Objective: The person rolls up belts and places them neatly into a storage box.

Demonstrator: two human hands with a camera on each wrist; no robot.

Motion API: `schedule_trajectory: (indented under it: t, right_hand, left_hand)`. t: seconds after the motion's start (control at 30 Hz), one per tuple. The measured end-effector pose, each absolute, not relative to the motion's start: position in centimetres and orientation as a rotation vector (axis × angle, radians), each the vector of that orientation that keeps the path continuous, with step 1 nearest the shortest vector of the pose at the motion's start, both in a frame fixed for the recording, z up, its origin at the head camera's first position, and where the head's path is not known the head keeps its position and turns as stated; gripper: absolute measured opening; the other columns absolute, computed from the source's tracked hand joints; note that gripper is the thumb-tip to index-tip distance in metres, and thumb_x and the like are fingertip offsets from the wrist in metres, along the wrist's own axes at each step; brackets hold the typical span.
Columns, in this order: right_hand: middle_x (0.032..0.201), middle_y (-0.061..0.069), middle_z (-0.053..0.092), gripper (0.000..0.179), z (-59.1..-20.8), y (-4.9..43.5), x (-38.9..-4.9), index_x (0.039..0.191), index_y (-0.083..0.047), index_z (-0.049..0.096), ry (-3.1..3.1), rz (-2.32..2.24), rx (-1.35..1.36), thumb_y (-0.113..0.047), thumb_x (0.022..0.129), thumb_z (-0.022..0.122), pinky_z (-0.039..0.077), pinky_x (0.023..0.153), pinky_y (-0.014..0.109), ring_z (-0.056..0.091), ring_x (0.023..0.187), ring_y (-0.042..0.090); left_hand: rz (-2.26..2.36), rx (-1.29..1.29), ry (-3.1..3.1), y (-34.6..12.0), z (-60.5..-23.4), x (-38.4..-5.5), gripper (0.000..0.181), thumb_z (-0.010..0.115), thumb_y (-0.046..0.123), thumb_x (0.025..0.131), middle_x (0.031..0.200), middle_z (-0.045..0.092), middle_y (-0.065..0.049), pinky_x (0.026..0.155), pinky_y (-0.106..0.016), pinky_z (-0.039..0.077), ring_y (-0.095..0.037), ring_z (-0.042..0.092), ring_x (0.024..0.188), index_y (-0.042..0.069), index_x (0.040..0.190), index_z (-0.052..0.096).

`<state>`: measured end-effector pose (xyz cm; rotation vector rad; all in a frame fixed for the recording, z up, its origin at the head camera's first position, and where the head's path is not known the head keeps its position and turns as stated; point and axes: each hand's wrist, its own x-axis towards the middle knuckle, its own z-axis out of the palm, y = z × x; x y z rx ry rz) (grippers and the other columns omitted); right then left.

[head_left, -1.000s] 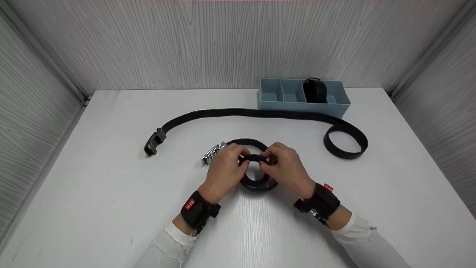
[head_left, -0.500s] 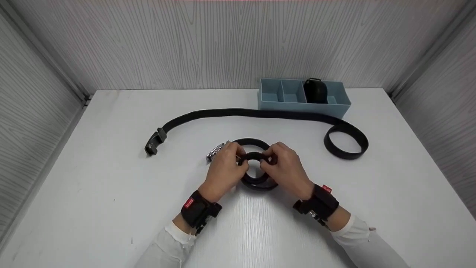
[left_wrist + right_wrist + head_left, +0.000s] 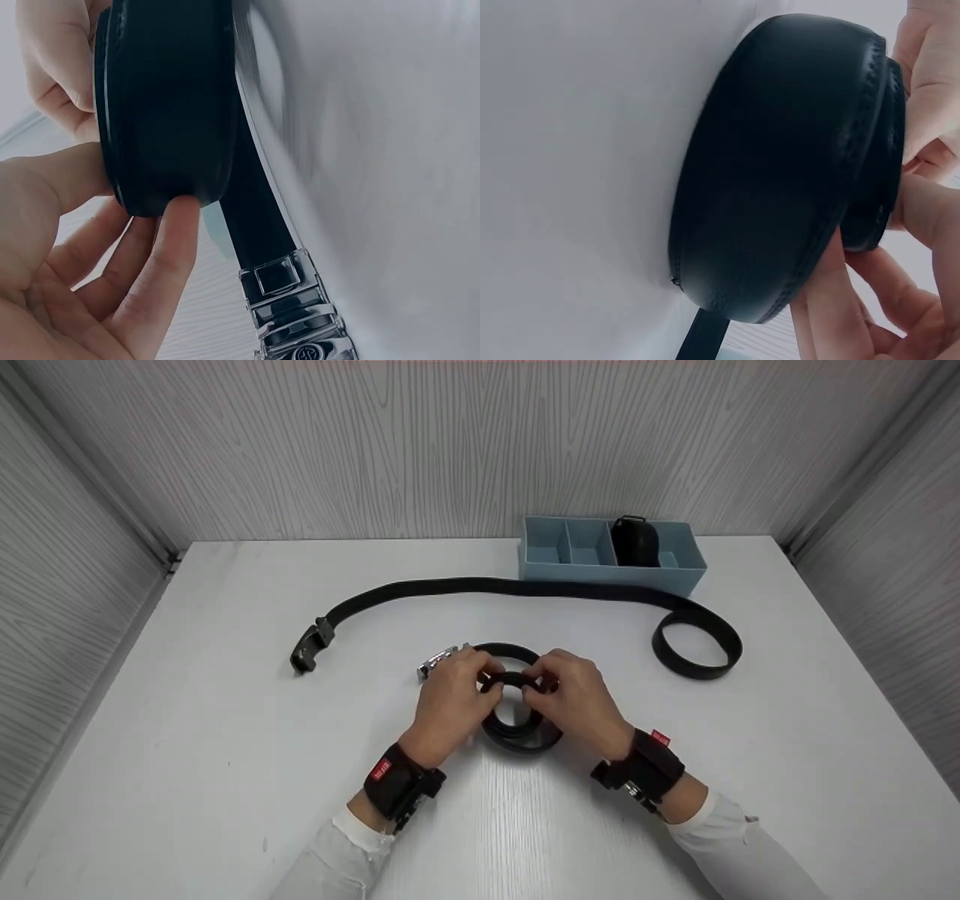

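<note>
A black leather belt with stitched edges is wound into a coil in front of me, a wider loop lying round the tight inner rings. Its shiny silver buckle pokes out at the upper left, beyond my left hand, and shows its emblem in the left wrist view. That hand pinches the inner coil between thumb and fingers at the far left side. Opposite it, my right hand pinches the same coil at the far right. In the right wrist view the outer turn bulges away from the inner rings.
A second black belt stretches across the table behind, its dark buckle at left and its tail curled into a ring at right. Behind it stands a blue-grey divided box holding a black rounded object. Grey wood-grain panels enclose the table.
The silver buckle has slid slightly right, closer behind my left hand. The outer loop has shifted a little toward me. Both hands keep their grip in nearly the same place.
</note>
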<state>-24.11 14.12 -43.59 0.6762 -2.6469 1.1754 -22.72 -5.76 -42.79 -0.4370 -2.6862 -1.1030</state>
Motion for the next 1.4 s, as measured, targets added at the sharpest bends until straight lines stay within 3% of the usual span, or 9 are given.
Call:
schedule_trajectory:
  t: [0.27,0.63,0.8,1.03,1.23,1.4]
  right_hand:
    - [0.095,0.007,0.070,0.013,-43.52,14.23,-24.31,0.097,-0.001,0.076,-2.636,1.167,0.568,0.002,0.084,0.075,0.052,0.065,0.025,0.064,0.080,0.014]
    - [0.099,0.004,0.066,0.018,-43.31,14.10,-24.23,0.106,-0.004,0.074,-2.706,1.260,0.589,-0.003,0.088,0.074,0.054,0.066,0.027,0.062,0.082,0.015]
    - [0.099,0.004,0.067,0.017,-43.27,14.11,-24.21,0.103,-0.005,0.075,-2.720,1.247,0.626,-0.003,0.086,0.077,0.055,0.069,0.028,0.065,0.084,0.014]
    - [0.096,0.005,0.067,0.017,-43.49,14.14,-24.23,0.100,-0.004,0.075,-2.651,1.194,0.622,0.001,0.083,0.076,0.052,0.066,0.027,0.062,0.080,0.016]
    - [0.099,0.008,0.068,0.019,-43.58,14.18,-24.36,0.102,-0.002,0.074,-2.649,1.161,0.559,0.002,0.083,0.074,0.053,0.066,0.027,0.062,0.082,0.017]
    - [0.100,0.006,0.065,0.022,-43.51,14.17,-24.38,0.105,-0.003,0.073,-2.686,1.202,0.563,0.000,0.084,0.072,0.053,0.069,0.029,0.061,0.084,0.017]
  left_hand:
    - [-1.258,-0.356,-2.707,-5.57,-42.82,-22.73,0.030,0.082,0.018,0.088,0.108,0.065,-0.008,0.082,-0.035,0.051,-0.024,0.061,0.100,0.004,0.109,0.067]
    - [-1.161,-0.427,-2.680,-5.86,-42.70,-22.56,0.024,0.079,0.001,0.086,0.104,0.069,-0.009,0.087,-0.039,0.053,-0.025,0.066,0.099,0.003,0.109,0.073]
    - [-1.115,-0.464,-2.678,-5.76,-42.77,-22.40,0.025,0.078,0.002,0.087,0.107,0.071,-0.008,0.086,-0.037,0.056,-0.025,0.067,0.102,0.004,0.111,0.077]
    - [-1.154,-0.435,-2.684,-5.52,-42.84,-22.39,0.025,0.078,0.009,0.090,0.107,0.071,-0.006,0.076,-0.033,0.055,-0.021,0.066,0.095,0.006,0.115,0.076]
    - [-1.278,-0.374,-2.717,-5.47,-42.85,-22.46,0.031,0.080,0.016,0.089,0.115,0.067,-0.009,0.082,-0.036,0.053,-0.026,0.065,0.105,0.006,0.117,0.069]
    - [-1.271,-0.407,-2.698,-5.67,-42.87,-22.47,0.029,0.077,0.007,0.088,0.116,0.066,-0.009,0.083,-0.037,0.054,-0.027,0.065,0.101,0.006,0.116,0.069]
